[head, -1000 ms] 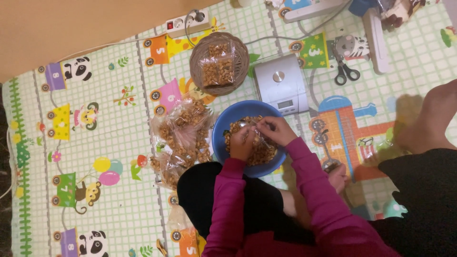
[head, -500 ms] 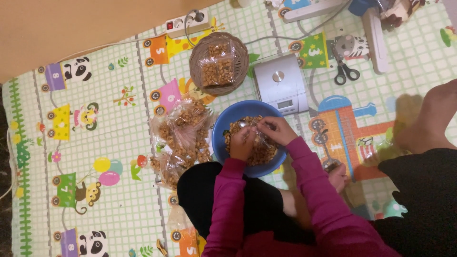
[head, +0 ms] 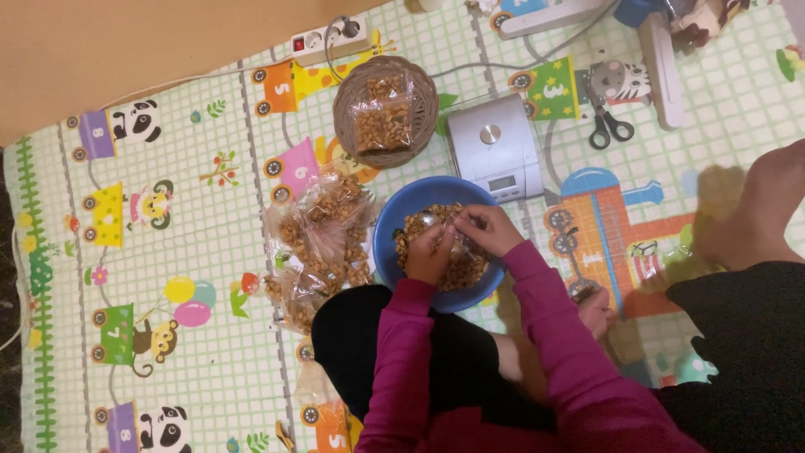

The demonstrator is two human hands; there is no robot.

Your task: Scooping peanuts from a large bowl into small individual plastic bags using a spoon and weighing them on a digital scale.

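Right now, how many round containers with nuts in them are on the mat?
2: a blue bowl under both hands, and a brown wicker basket just beyond it, holding bagged nuts.

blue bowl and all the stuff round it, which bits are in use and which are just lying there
In use:
- left hand and right hand, both over the blue bowl of nuts, pinching a small clear bag
- heap of filled bags beside the bowl

Lying about:
- wicker basket holding packed bags
- kitchen scale
- scissors
- power strip
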